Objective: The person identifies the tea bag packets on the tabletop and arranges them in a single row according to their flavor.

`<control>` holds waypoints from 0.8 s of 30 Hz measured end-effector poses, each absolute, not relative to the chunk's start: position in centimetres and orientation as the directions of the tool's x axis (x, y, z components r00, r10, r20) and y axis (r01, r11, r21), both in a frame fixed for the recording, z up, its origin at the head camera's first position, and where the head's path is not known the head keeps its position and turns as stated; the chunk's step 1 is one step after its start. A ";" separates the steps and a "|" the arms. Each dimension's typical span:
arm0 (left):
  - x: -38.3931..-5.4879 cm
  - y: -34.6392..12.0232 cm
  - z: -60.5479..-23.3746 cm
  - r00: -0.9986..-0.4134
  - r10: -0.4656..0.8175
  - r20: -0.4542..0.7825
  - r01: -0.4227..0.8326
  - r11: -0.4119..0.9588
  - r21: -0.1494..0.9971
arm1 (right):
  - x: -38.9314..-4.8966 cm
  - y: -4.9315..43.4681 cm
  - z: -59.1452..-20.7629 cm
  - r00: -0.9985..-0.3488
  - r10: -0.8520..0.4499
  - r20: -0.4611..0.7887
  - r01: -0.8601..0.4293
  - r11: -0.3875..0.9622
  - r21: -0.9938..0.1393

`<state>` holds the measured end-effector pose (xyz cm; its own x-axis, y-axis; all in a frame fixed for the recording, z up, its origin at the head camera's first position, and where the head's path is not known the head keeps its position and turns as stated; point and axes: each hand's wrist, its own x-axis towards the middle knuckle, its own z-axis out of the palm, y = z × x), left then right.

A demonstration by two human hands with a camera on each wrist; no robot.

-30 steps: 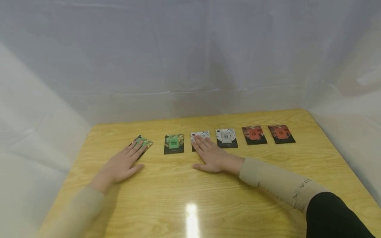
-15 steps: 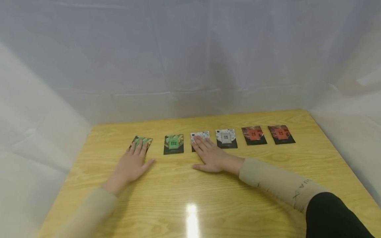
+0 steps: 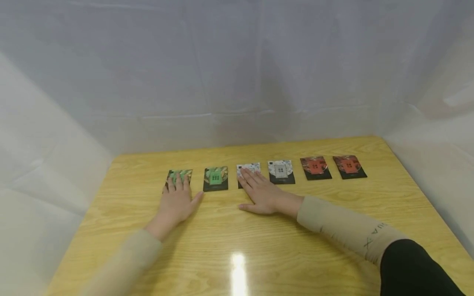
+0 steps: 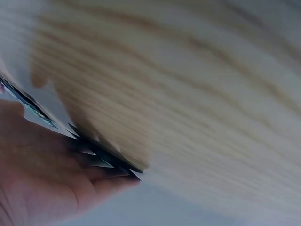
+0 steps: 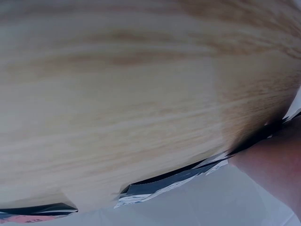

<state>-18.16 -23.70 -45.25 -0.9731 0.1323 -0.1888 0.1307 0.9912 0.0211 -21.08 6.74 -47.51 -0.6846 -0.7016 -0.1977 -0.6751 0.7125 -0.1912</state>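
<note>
In the head view my left hand point(image 3: 175, 203) lies with straight fingers on the leftmost green-and-black packet point(image 3: 184, 173), covering its lower part. The thumb points toward a second green packet point(image 3: 216, 179), its tip close to that packet's lower left corner. My right hand point(image 3: 262, 194) rests flat, fingers extended, over a white-and-black packet point(image 3: 255, 165), much of which it hides. Another white packet point(image 3: 281, 172) is just right of those fingers. In the left wrist view the packet's dark edge point(image 4: 106, 155) shows beneath the left fingers.
Two red-and-black packets point(image 3: 316, 167) continue the row to the right. All lie on a wooden table point(image 3: 281, 255) near its back edge. A pale sheet point(image 3: 177, 74) hangs behind and at both sides. Light glares off the table's front.
The left hand has moved to the right, and the leftmost green packet under it has turned from slanted to nearly straight with the row. The right hand has stayed in place.
</note>
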 end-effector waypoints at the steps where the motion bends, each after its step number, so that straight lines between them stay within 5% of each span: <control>1: -18.1 -23.6 -45.2 -0.973 0.126 -0.191 0.124 0.992 0.023 | -21.1 6.7 -47.5 -0.684 -0.702 -0.197 -0.676 0.712 -0.188; 24: -18.1 -22.4 -44.3 -0.971 0.058 -0.232 0.059 0.998 0.001 | -21.4 6.6 -47.7 -0.691 -0.688 -0.220 -0.656 0.725 -0.210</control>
